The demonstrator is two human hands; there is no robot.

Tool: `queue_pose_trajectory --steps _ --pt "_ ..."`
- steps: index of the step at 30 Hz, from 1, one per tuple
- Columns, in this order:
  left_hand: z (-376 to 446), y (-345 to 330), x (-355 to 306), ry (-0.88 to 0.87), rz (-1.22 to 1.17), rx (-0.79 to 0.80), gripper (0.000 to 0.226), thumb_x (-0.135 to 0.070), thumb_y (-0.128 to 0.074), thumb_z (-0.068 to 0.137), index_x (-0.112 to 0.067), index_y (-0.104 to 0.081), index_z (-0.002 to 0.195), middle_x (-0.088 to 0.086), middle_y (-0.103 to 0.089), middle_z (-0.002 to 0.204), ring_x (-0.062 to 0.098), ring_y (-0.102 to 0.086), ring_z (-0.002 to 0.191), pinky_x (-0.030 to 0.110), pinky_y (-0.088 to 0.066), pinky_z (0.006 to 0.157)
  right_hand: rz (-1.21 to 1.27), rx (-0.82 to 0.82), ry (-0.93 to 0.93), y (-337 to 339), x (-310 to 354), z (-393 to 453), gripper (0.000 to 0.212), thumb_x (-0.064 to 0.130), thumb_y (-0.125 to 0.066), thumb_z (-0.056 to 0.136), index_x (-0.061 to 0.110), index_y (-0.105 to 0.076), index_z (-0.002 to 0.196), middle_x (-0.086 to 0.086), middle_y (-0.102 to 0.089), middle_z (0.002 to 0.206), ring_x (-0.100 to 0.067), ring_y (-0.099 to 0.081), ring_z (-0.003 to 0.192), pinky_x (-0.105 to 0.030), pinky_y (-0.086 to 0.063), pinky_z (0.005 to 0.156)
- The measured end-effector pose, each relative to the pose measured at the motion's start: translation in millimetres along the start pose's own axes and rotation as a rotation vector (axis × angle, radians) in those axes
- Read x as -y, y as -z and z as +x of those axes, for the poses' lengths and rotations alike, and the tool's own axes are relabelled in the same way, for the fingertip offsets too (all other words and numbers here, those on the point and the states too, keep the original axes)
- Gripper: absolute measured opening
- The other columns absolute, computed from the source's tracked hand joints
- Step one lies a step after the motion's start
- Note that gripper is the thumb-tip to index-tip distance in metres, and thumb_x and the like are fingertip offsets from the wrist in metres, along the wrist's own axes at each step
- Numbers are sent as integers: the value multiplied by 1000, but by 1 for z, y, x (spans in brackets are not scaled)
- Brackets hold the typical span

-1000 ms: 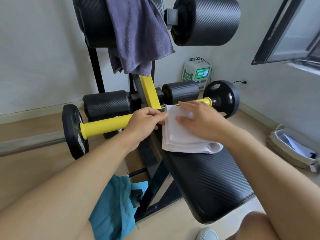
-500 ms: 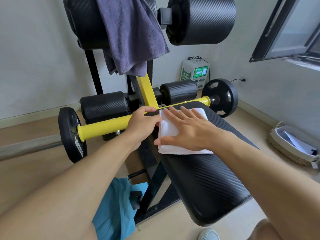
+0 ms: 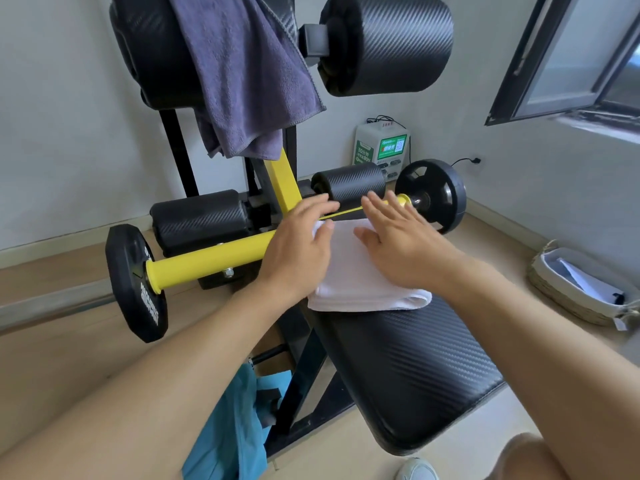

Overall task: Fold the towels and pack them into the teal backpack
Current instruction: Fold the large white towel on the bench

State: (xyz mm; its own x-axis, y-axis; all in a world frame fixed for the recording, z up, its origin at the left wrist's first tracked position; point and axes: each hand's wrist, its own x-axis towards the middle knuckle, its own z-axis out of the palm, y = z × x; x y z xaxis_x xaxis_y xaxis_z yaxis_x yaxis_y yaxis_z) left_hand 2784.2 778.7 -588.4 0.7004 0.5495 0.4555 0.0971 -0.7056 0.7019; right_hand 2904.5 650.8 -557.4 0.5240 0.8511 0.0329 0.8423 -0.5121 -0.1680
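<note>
White terry towel (image 3: 360, 271), folded, lies at the top end of the black bench pad (image 3: 408, 362); soft, light, floppy, so best pinched through all layers at the folded edge. Left hand (image 3: 298, 247) and right hand (image 3: 401, 247) lie flat, fingers straight, gripping nothing. Earlier the left was curled at the towel's 9 o'clock corner. Teal backpack (image 3: 228, 427) sits at 7 o'clock on the floor; grey towel (image 3: 242, 77) hangs at 12.

Bare black bench pad (image 3: 408, 368) lies open below the white towel (image 3: 360, 282); the yellow bar (image 3: 207, 259) and foam rollers (image 3: 349, 187) crowd beyond it.
</note>
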Motion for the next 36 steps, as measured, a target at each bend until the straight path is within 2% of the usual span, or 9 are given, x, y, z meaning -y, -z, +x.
queue_pose_trajectory --steps 3,6,14,23,27,29,32,34,36 --pt "-5 -8 4 0 266 320 48 -25 -35 110 -16 -36 157 -2 -20 169 11 -9 157 28 -5 123 62 71 -16 -15 -1 -3 63 43 -24 109 15 -3 162 1 6 170 -17 15 155 -33 6 126" --pt "-8 -6 11 48 404 454 56 -34 -24 110 -19 -12 163 -7 -3 171 7 5 156 34 3 127 75 73 -2 -27 -5 -4 65 48 -21 108 16 -3 162 1 5 170 -16 15 155 -35 6 126" --pt "-15 -6 7 89 444 530 61 -33 -17 109 -17 6 162 -6 14 170 3 16 154 32 6 127 86 53 -1 -36 -7 -7 65 50 -20 107 21 -2 163 4 5 170 -13 15 155 -37 7 127" --pt "-20 -7 6 97 413 520 62 -33 -19 108 -17 6 162 -6 15 170 4 17 154 36 3 128 92 59 1 -39 -7 -7 67 51 -19 107 20 1 162 4 9 170 -12 17 154 -34 10 126" --pt "-19 -7 6 112 375 513 63 -33 -21 108 -18 4 163 -7 12 170 4 16 154 37 2 128 329 81 -11 -31 -11 -7 66 47 -32 107 20 -8 162 6 3 170 -7 13 154 -27 8 124" --pt "-18 -6 6 114 368 523 63 -33 -22 107 -18 4 163 -7 13 170 4 16 154 37 2 128 526 -19 -67 -22 -17 -12 62 43 -44 106 20 -26 160 8 -17 168 -6 -6 155 -20 -7 119" --pt "-18 -6 6 120 353 519 63 -34 -22 108 -18 4 163 -7 13 170 4 15 154 37 2 128 414 -237 -332 -6 -35 -15 45 58 -52 96 24 -64 124 -2 -63 127 -23 -56 120 -31 -41 89" --pt "-17 -7 5 121 351 515 63 -34 -22 107 -18 3 163 -7 12 170 5 14 155 37 1 128 297 -173 -450 5 -43 -10 61 78 -45 85 19 -60 82 -3 -63 84 -26 -59 83 -35 -41 68" --pt "-17 -7 3 114 361 505 63 -34 -23 107 -16 1 163 -6 8 171 6 11 155 36 0 128 267 2 -461 10 -41 -9 78 93 -39 70 16 -49 67 -2 -52 69 -21 -51 66 -34 -39 61"
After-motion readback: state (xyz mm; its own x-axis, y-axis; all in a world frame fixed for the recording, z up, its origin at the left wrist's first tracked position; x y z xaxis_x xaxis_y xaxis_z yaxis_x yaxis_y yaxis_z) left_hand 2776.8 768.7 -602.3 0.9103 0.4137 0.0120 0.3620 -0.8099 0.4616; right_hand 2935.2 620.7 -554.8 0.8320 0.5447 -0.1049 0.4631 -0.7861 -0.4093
